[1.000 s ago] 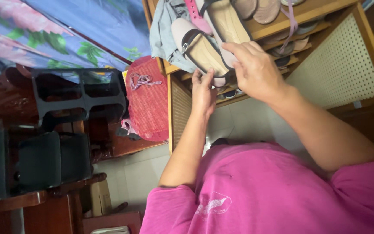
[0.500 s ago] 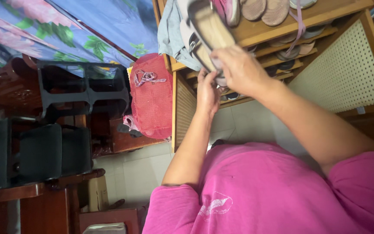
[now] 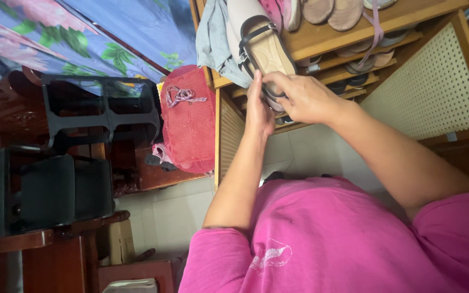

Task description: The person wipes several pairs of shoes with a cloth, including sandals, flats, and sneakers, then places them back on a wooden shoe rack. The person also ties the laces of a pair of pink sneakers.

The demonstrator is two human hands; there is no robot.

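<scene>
holding beige strapped sandal w/ both hands: left hand grip clamped on heel, right hand grip clamped on side, by wooden shoe rack.

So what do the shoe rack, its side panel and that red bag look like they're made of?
The shoe rack looks like wood with a light honey finish: faint grain, square-edged shelves. Its side panel seems a pale perforated board, dotted with even rows of small holes; whether hardboard or plastic I can't tell. The red bag looks like a soft mesh fabric, since a fine net weave shows across it.
</scene>
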